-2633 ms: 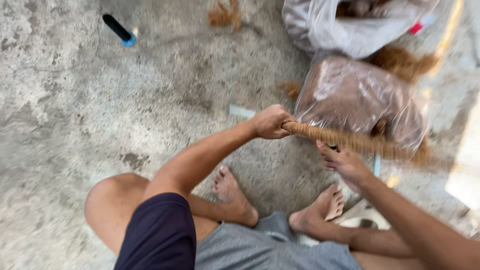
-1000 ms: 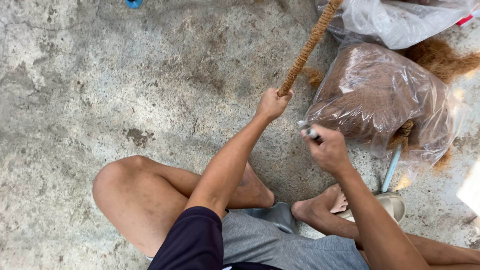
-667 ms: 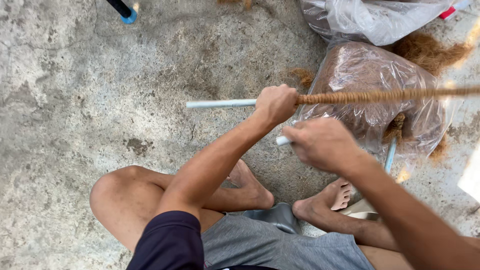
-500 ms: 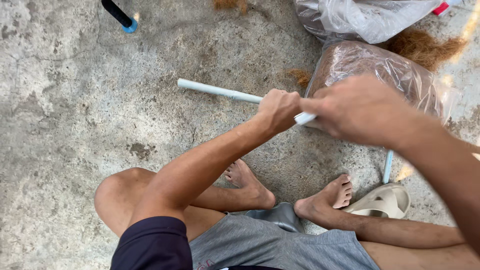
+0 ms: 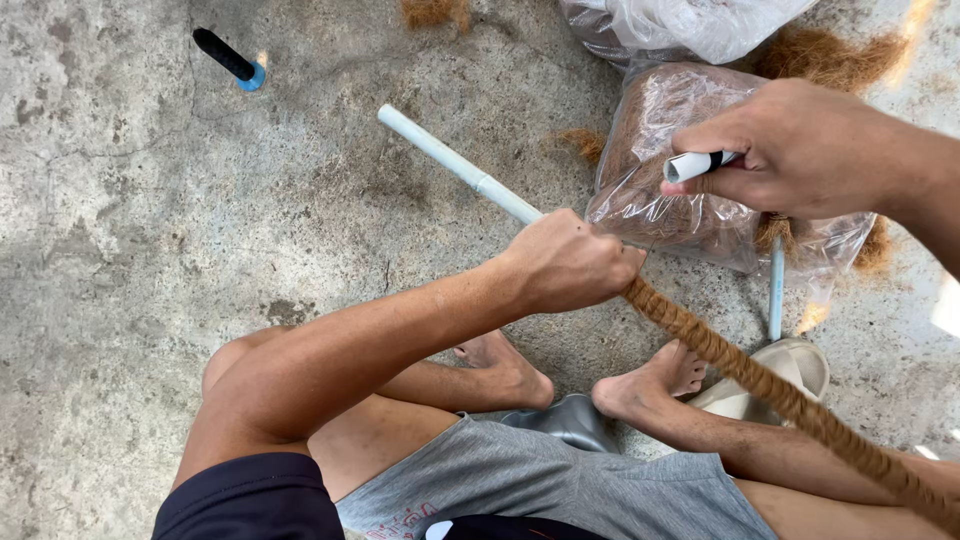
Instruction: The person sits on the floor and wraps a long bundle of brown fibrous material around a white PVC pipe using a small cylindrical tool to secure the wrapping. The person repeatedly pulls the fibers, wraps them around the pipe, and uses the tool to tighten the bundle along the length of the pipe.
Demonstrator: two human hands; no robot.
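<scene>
Across the middle of the frame runs the pipe (image 5: 455,170), its long axis slanting from upper left down to lower right, where its wrapped length (image 5: 770,385) of brown fibre carries on to the bottom right corner. At mid-frame the left hand (image 5: 565,265) is closed around it, just where bare white meets wrapping. Up and to the right, apart from the pipe, the right hand (image 5: 800,150) is closed on a small white roll (image 5: 695,165), above the bag (image 5: 680,170) of fibre on the concrete floor (image 5: 150,250).
</scene>
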